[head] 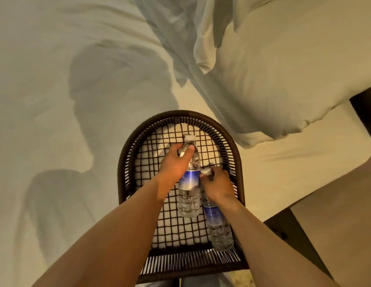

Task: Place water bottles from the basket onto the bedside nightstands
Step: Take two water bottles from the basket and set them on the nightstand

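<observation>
Head view: each hand, left hand (176, 162) and right hand (218, 186), grips a water bottle inside the woven basket (126, 162).

We see two clear, white-capped, blue-labelled bottles lying in the dark woven basket (126, 162): the far bottle (189, 195) mid-basket, the near bottle (218, 228) toward its right rim.

Basket (126, 162) on bed (45, 100); two bottles inside, one (189, 200) left of the other (218, 228). Pillow (273, 69) behind, to the right.
</observation>
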